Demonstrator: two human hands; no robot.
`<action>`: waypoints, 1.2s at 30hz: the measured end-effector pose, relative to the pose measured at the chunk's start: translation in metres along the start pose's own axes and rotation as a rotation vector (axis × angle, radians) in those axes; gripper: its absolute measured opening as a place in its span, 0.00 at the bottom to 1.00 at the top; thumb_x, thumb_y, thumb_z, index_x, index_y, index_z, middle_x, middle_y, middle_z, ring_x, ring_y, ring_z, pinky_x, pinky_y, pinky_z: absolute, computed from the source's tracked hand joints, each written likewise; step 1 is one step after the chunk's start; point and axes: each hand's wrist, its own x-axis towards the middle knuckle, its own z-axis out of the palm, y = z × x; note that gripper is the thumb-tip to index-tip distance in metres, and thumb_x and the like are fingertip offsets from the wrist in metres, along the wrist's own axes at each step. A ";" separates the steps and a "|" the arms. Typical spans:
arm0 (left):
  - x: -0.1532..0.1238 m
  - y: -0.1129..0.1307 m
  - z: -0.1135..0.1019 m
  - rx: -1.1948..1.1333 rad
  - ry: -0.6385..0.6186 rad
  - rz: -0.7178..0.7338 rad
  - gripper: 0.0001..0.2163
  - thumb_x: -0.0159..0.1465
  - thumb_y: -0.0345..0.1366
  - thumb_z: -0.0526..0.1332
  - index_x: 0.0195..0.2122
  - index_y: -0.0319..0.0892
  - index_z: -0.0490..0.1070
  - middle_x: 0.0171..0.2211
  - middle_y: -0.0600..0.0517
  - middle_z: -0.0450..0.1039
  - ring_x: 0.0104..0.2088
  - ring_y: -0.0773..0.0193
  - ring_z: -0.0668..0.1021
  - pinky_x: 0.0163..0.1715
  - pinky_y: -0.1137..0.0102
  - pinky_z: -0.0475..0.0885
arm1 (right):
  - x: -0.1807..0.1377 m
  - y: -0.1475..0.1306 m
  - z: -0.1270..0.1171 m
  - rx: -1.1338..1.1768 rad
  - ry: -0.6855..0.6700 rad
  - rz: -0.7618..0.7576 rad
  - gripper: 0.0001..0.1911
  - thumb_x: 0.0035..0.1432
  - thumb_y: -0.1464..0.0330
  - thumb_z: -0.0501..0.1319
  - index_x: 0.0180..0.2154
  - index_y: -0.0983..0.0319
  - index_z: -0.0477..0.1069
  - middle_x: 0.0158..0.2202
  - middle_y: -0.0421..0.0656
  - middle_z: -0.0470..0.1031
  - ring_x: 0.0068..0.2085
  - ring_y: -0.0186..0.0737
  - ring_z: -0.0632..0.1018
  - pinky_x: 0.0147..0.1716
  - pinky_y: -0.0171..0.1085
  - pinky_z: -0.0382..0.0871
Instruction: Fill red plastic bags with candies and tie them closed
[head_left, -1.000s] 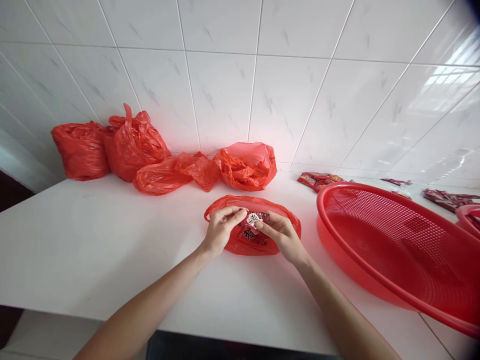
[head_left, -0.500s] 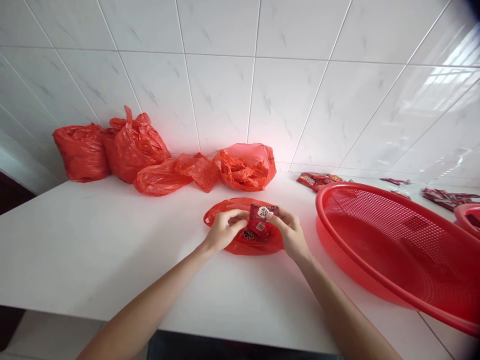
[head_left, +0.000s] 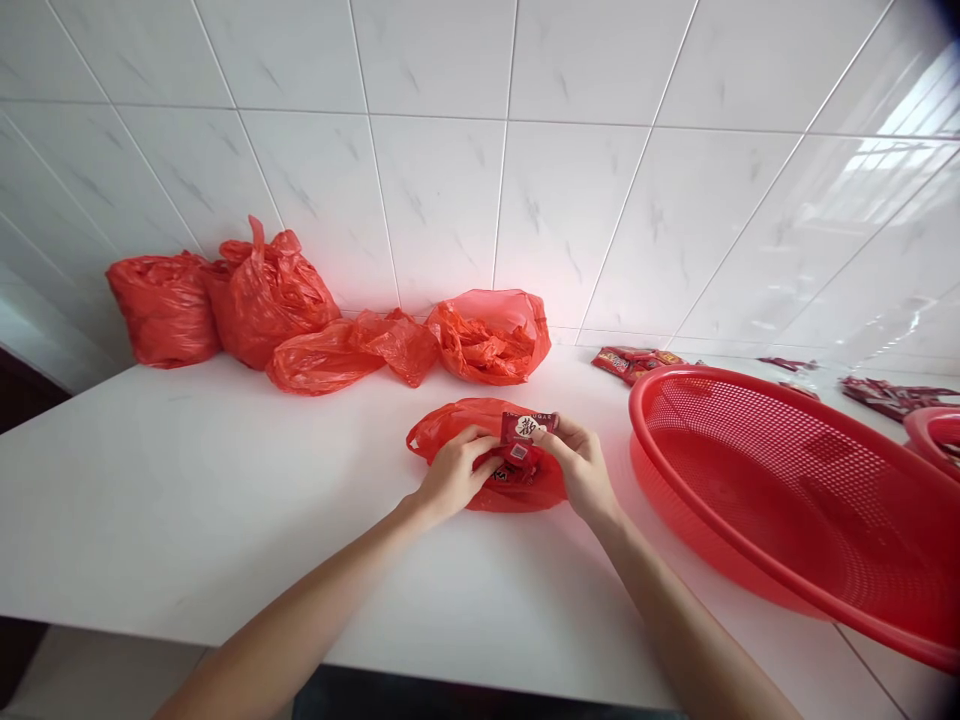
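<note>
A small red plastic bag (head_left: 450,430) lies on the white counter (head_left: 225,500) in front of me, with red packets inside. My right hand (head_left: 581,470) pinches a small red packet with a white round mark (head_left: 528,428) upright over the bag's mouth. My left hand (head_left: 455,475) is closed on the bag and the packets at its left side, fingers curled beside the held packet.
A large red mesh basket (head_left: 795,500) sits tilted at the right. Several stuffed red plastic bags (head_left: 262,300) line the tiled wall at the back left. Loose red packets (head_left: 634,360) lie behind the basket, and another red rim (head_left: 934,435) shows at the far right.
The right hand has turned the marked packet upright and lifted it a little. The left hand has slid inward and closed on the bag's edge. The bag's mouth has narrowed.
</note>
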 end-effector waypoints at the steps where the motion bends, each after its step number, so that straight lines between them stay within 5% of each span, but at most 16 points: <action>1: 0.001 0.000 -0.002 0.001 0.041 0.020 0.10 0.67 0.32 0.59 0.47 0.44 0.77 0.44 0.46 0.75 0.44 0.59 0.78 0.47 0.64 0.73 | 0.000 0.001 -0.001 0.013 0.009 -0.007 0.08 0.59 0.63 0.65 0.34 0.61 0.78 0.34 0.40 0.80 0.35 0.38 0.76 0.38 0.36 0.70; 4: 0.006 0.001 -0.013 -0.006 0.216 0.036 0.09 0.68 0.34 0.59 0.43 0.42 0.78 0.42 0.47 0.77 0.44 0.59 0.78 0.48 0.65 0.72 | 0.001 0.005 -0.003 0.085 0.049 -0.042 0.06 0.58 0.66 0.64 0.35 0.60 0.79 0.34 0.40 0.80 0.36 0.39 0.76 0.41 0.38 0.70; 8: 0.010 0.004 -0.030 -0.165 0.372 -0.123 0.10 0.67 0.40 0.60 0.39 0.40 0.77 0.37 0.48 0.78 0.38 0.60 0.78 0.41 0.68 0.73 | 0.001 0.006 -0.005 0.109 0.066 -0.058 0.06 0.56 0.70 0.61 0.32 0.60 0.78 0.30 0.39 0.79 0.33 0.37 0.76 0.37 0.36 0.71; 15: 0.014 0.017 -0.037 -0.484 0.422 -0.276 0.13 0.63 0.44 0.64 0.35 0.37 0.77 0.33 0.48 0.79 0.37 0.59 0.80 0.39 0.68 0.75 | -0.001 0.007 0.002 -0.422 -0.074 -0.067 0.07 0.58 0.63 0.64 0.34 0.60 0.75 0.34 0.42 0.79 0.37 0.43 0.78 0.40 0.41 0.72; 19: 0.013 0.024 -0.035 -0.549 0.378 -0.283 0.13 0.63 0.44 0.65 0.38 0.37 0.78 0.34 0.49 0.79 0.37 0.59 0.79 0.39 0.69 0.75 | -0.002 0.000 0.005 -0.318 -0.143 -0.095 0.18 0.58 0.59 0.66 0.49 0.57 0.72 0.49 0.45 0.77 0.51 0.47 0.77 0.53 0.45 0.70; 22: 0.010 0.029 -0.034 -0.537 0.283 -0.270 0.12 0.62 0.43 0.66 0.37 0.39 0.79 0.34 0.50 0.79 0.36 0.62 0.78 0.38 0.71 0.74 | -0.004 -0.007 0.006 -0.094 -0.192 0.008 0.23 0.60 0.59 0.65 0.55 0.56 0.68 0.51 0.46 0.77 0.51 0.46 0.77 0.52 0.45 0.72; 28: 0.009 0.036 -0.034 -0.527 0.160 -0.266 0.12 0.63 0.44 0.65 0.34 0.40 0.78 0.32 0.50 0.78 0.34 0.62 0.78 0.38 0.69 0.74 | -0.006 -0.007 0.008 0.099 -0.278 0.103 0.13 0.59 0.61 0.67 0.43 0.59 0.75 0.43 0.45 0.79 0.43 0.43 0.79 0.46 0.43 0.74; 31: 0.010 0.038 -0.034 -0.574 0.165 -0.278 0.13 0.64 0.46 0.64 0.37 0.40 0.78 0.34 0.49 0.79 0.37 0.59 0.79 0.41 0.66 0.75 | -0.007 -0.006 0.010 0.127 -0.183 0.061 0.09 0.59 0.62 0.67 0.40 0.58 0.74 0.40 0.43 0.79 0.41 0.41 0.78 0.43 0.39 0.73; 36: 0.008 0.041 -0.031 -0.653 -0.013 -0.271 0.17 0.61 0.42 0.67 0.50 0.43 0.76 0.48 0.45 0.79 0.48 0.52 0.79 0.51 0.59 0.75 | -0.006 -0.006 0.011 0.146 -0.008 0.030 0.11 0.57 0.62 0.69 0.40 0.59 0.72 0.40 0.44 0.78 0.40 0.42 0.77 0.40 0.39 0.73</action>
